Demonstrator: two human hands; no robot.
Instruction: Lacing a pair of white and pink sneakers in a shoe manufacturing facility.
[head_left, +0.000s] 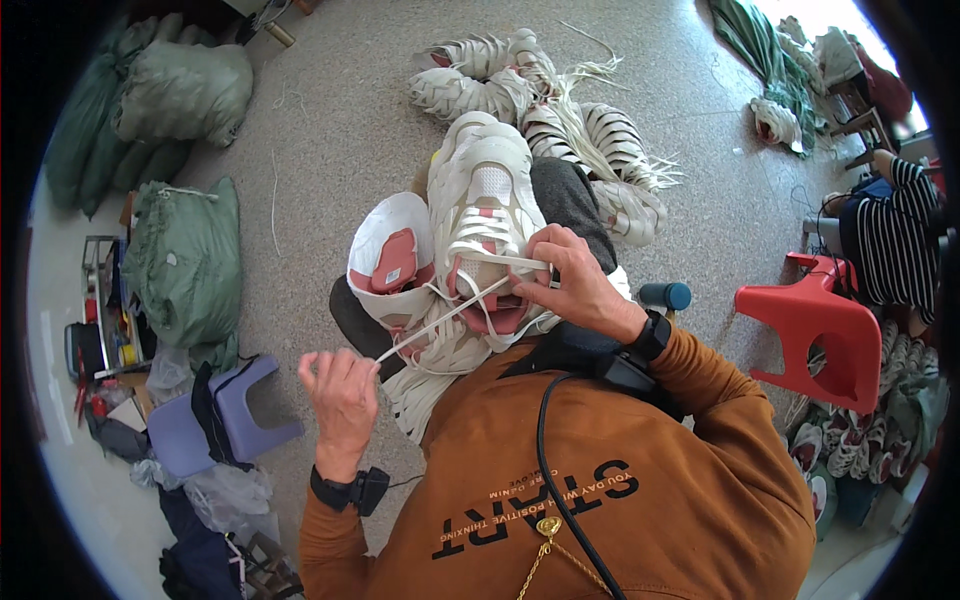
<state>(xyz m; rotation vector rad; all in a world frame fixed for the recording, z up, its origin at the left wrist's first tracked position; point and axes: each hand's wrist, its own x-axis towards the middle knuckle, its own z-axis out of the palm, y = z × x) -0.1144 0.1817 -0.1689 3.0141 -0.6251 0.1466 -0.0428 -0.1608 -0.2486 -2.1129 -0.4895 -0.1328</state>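
Note:
A white sneaker (487, 185) with a pink lining lies across my lap, toe pointing away and laces partly threaded. My left hand (342, 398) is out to the left, fingers closed on the end of a white shoelace (440, 322) that stretches taut from the shoe. At the shoe's right collar, my right hand (577, 280) pinches near the eyelets and lace; what exactly sits between its fingertips is partly hidden. Left of the sneaker stands a white tub (362, 238) with pink shoe parts (396, 258) in it. More white laces hang in a bunch below the shoe.
Bundles of white laces and sneakers (560, 110) lie on the floor ahead. A red stool (820, 320) stands at right, near a person in a striped top (890, 235). Green sacks (180, 265) and a purple stool (225, 415) are on the left. A black cable (545, 430) crosses my chest.

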